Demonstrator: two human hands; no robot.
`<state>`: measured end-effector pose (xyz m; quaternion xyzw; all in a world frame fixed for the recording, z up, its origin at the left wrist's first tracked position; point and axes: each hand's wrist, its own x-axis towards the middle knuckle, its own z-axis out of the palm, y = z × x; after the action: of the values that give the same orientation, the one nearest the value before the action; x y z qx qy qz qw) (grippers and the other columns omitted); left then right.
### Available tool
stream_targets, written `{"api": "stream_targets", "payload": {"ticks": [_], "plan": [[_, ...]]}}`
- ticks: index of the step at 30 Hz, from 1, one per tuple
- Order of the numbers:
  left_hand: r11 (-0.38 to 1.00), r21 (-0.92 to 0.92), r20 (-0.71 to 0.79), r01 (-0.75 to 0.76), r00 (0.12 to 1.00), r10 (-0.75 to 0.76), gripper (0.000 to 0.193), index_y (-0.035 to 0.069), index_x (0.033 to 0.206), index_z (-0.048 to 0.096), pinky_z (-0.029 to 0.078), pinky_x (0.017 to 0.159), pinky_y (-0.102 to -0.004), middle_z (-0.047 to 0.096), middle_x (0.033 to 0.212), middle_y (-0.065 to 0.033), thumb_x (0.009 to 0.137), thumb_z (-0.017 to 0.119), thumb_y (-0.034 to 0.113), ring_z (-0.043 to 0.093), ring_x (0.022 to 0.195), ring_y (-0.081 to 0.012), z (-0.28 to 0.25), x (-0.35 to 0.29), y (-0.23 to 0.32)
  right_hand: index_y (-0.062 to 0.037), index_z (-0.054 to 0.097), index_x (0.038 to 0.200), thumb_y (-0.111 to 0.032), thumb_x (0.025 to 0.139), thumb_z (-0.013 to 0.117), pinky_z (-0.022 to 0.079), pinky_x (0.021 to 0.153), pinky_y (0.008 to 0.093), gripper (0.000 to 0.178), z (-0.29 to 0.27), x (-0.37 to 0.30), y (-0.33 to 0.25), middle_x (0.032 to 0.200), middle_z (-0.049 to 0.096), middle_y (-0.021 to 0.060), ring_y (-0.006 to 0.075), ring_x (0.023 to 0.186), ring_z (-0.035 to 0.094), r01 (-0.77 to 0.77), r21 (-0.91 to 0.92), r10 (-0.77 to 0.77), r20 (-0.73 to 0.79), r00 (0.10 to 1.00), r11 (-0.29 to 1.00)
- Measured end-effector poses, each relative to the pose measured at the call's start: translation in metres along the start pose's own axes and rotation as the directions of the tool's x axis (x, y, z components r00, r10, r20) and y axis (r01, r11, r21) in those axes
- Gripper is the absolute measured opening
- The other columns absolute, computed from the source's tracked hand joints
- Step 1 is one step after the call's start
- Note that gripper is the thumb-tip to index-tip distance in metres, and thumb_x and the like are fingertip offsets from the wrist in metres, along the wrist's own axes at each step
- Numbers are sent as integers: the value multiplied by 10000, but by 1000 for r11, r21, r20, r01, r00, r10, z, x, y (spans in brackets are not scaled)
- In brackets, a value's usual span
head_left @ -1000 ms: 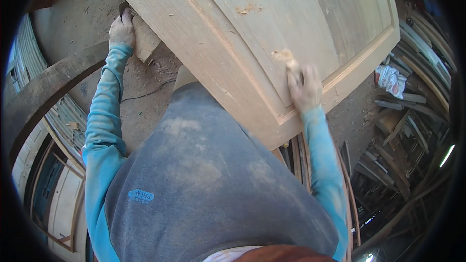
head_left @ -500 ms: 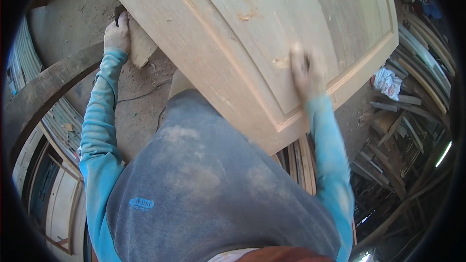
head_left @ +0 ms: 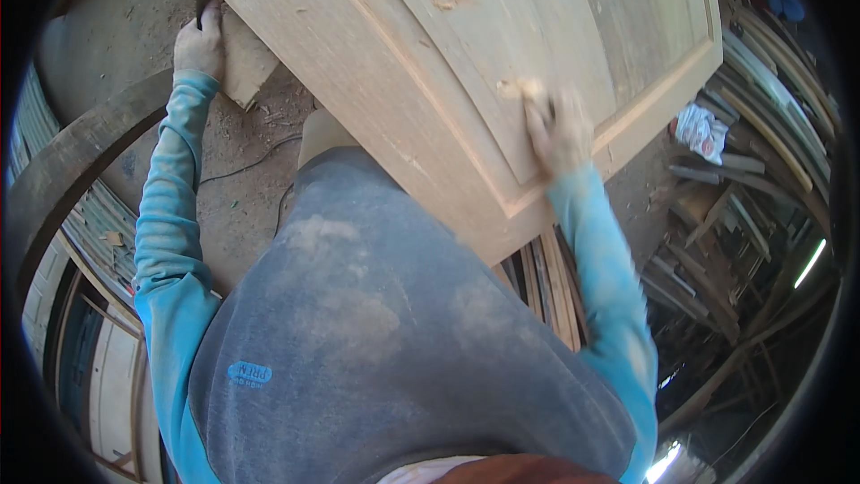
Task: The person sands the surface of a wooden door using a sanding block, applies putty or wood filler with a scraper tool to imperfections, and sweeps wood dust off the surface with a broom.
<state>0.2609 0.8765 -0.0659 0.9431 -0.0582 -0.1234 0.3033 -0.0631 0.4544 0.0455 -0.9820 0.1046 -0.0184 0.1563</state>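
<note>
A large wooden door panel (head_left: 394,99) with raised moulding lies slantwise in front of me, its near corner close to my waist. My right hand (head_left: 563,133) is on its recessed face near the corner, fingers curled and blurred. Whatever lies under those fingers is hidden. A pale patch (head_left: 518,88) shows on the wood by the fingertips. Off the panel's left edge, my left hand (head_left: 199,47) is closed, with a small dark piece (head_left: 205,5) at its thumb. A light brown board (head_left: 247,61) is beside that hand; most of what it grips is hidden.
A curved dark wooden beam (head_left: 85,148) arcs across the left. Several strips of timber (head_left: 770,108) and scrap pieces are stacked at the right, with a white bag (head_left: 701,133) among them. A dark cable (head_left: 255,161) runs over the dusty floor (head_left: 237,206).
The view has shifted, so the panel and both arms sit slightly higher and further left. My right hand has moved slightly toward the panel's near edge. The left hand keeps its grip.
</note>
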Motion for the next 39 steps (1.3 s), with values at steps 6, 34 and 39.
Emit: {"api": "stream_targets", "payload": {"ticks": [6,34,39], "plan": [[980,51,15,-195,981,194,549,79,1206,664,469,846,-519,680,1024,-297,1045,373,516,625,978,-502,0,3,-19,-76,586,980,-297,944,675,530,710,446,241,10,111,-43,916,611,131,330,837,621,157,-72,-165,-133,977,985],[948,98,52,-303,953,299,418,94,1344,579,496,846,-491,679,1059,-289,1068,412,360,640,990,-477,5,9,-42,-82,580,987,-264,909,731,528,747,458,250,21,124,-88,896,621,146,346,825,628,144,5,-143,-62,988,990],[999,-31,95,-40,995,43,437,138,1321,607,490,862,-489,681,1060,-285,1068,380,412,630,1013,-482,-3,-8,-9,-79,577,971,-192,845,801,516,651,482,281,-14,-38,-16,866,611,142,345,765,620,3,-91,7,107,994,996]]}}
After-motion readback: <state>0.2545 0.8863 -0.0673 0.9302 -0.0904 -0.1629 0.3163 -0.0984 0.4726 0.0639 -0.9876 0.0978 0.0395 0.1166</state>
